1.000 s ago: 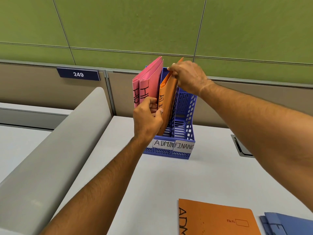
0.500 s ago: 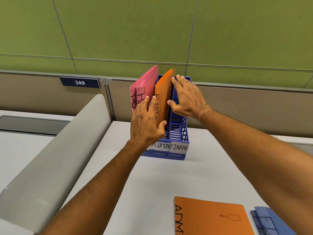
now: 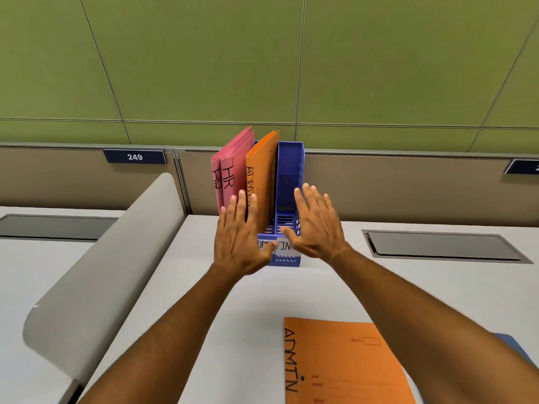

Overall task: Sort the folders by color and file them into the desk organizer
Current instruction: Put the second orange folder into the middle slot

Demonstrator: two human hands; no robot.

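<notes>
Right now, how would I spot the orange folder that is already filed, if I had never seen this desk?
Find the blue desk organizer standing against the partition under the green wall. Inside it, two pink HR folders stand on the left, and the filed orange folder stands upright just right of them. Unlike the other orange folder lying flat on the desk, it stands upright, beside an empty slot.

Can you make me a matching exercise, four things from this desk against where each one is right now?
Things
1. pink folders
2. upright orange folder
3. flat orange folder
4. right slot of the organizer

Places
A. lying on the desk, near edge
B. empty
C. leftmost in the organizer
D. standing in the middle slot

Pairs: 1-C, 2-D, 3-A, 4-B
</notes>
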